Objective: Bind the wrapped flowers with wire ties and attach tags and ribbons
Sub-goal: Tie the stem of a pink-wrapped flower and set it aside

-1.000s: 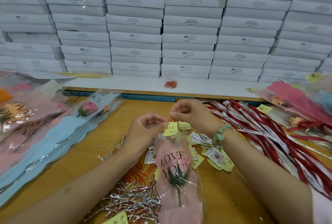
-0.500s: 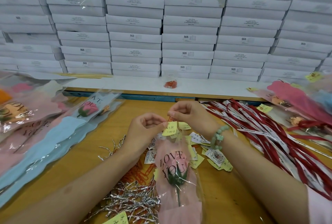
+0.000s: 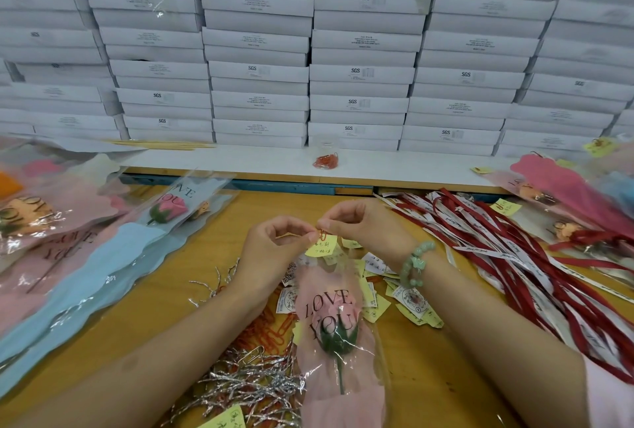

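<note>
Pink wrapped flower (image 3: pixel 338 324) lies lengthwise on the worktop (image 3: pixel 429 376), stem near, top edge far — directly below both hands. Left hand (image 3: pixel 271 252) and right hand (image 3: pixel 363 228) meet there, equally close, fingers (image 3: pixel 334 220) pinching a red clip (image 3: pixel 323 233) on a yellow tag (image 3: pixel 320 250).

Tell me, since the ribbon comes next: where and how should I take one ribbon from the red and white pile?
Probably pinch one free end at the far-left edge of the ribbon pile, coming from above: there the strips fan apart on the table. Farther right they cross and overlap, so a mid-length grab would likely drag several.
</note>
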{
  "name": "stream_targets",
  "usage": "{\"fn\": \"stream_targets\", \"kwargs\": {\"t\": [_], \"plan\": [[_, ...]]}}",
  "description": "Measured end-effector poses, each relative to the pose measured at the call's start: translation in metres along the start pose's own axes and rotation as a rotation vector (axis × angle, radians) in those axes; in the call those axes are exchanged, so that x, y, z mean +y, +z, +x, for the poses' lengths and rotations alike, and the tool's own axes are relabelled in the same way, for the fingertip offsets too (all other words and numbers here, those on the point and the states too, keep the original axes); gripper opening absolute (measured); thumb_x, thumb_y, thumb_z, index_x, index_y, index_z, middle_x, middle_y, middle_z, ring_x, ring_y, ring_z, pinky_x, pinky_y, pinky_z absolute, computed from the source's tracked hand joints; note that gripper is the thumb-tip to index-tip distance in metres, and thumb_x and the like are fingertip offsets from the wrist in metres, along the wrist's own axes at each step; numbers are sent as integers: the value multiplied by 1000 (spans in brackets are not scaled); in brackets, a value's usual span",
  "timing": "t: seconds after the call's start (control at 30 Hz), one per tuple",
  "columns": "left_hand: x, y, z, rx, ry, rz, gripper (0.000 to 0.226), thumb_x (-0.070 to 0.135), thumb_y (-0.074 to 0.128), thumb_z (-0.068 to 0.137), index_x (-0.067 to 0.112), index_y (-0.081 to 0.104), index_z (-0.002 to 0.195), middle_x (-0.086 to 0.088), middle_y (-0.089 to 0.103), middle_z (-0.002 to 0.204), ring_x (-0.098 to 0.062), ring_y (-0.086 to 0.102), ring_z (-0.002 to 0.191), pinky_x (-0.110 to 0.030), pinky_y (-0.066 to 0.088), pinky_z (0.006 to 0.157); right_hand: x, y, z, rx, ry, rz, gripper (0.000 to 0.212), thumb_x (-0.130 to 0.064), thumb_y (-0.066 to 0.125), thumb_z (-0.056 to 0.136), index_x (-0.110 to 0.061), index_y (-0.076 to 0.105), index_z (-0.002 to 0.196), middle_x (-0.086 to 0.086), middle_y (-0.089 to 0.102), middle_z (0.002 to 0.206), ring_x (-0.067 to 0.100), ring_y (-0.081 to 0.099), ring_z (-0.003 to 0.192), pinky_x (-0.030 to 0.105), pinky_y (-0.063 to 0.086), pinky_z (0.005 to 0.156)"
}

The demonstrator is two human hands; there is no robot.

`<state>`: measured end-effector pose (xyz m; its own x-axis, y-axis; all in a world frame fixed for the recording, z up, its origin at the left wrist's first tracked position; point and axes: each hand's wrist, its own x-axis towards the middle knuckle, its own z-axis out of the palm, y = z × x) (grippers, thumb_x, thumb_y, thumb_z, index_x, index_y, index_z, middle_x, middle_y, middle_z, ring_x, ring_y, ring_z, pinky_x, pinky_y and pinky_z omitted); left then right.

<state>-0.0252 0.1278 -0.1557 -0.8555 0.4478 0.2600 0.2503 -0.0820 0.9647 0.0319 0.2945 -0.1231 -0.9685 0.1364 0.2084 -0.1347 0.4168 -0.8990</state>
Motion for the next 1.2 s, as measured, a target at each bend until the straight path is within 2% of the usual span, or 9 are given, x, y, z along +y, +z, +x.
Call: {"fn": "stream_targets", "kwargs": {"t": [0.17,0.3,0.43,0.63,0.73,0.87,1.0,1.1,1.2], "plan": [[0,-1,1,20,-31,-24,7,12,77,80,12,74,87,-5,74,88,-5,67,75,-15,51,64,-2,-3,-2,-65,35,74,11,-16,66,90,-6,71,92,-15,64,56,-4,53,45,7,41,48],[1,-1,2,6,-29,-51,9,10,72,85,13,75,93,-5,75,90,-6,67,78,-14,50,64,-1,-6,-2,-39,77,82,14,-20,70,87,-8,73,94,-4,72,73,1,58,52,16,43,46],[1,-1,1,-12,-46,-87,13,9,71,85,13,74,97,-8,75,93,-15,69,84,-18,52,67,0,-7,-1,-20,89,62,12,-21,72,86,-11,73,91,4,75,81,7,63,62,14,45,47],[2,-1,0,-35,-25,-45,15,13,76,81,18,74,95,-1,74,95,-12,69,87,-19,54,72,1,-6,-1,3,54,67,4,-19,73,84,-16,73,86,0,74,76,6,63,61,14,46,49],[2,-1,0,-34,-19,-29,18,9,78,78,16,74,94,-1,74,93,-8,69,81,-16,54,71,1,-6,0,4,37,65,3,-19,75,82,-18,74,84,1,74,77,10,64,66,15,50,57],[2,-1,-1,-26,-24,-32,18,6,79,76,16,74,90,-2,74,91,-10,70,80,-16,55,72,2,-7,0,-25,56,79,5,-20,76,81,-17,74,84,-1,73,73,4,63,60,13,48,54],[2,-1,-1,-26,-19,-27,18,7,79,76,15,74,91,-4,75,90,-13,70,83,-19,56,75,1,-9,0,-71,85,60,13,-23,76,80,-13,74,88,12,72,85,16,62,73,29,50,70],[1,-1,-1,-18,-18,-34,18,6,78,76,15,73,91,-1,75,88,-11,70,82,-16,55,72,0,-9,-1,-101,111,49,18,-27,73,82,-10,74,88,17,71,84,19,60,70,27,46,63],[1,-1,-1,-28,-20,-35,17,8,78,77,15,74,92,0,75,90,-9,70,82,-16,54,72,3,-10,-1,-116,125,52,23,-29,70,86,-7,73,89,3,67,70,9,52,56,23,39,55]]}}
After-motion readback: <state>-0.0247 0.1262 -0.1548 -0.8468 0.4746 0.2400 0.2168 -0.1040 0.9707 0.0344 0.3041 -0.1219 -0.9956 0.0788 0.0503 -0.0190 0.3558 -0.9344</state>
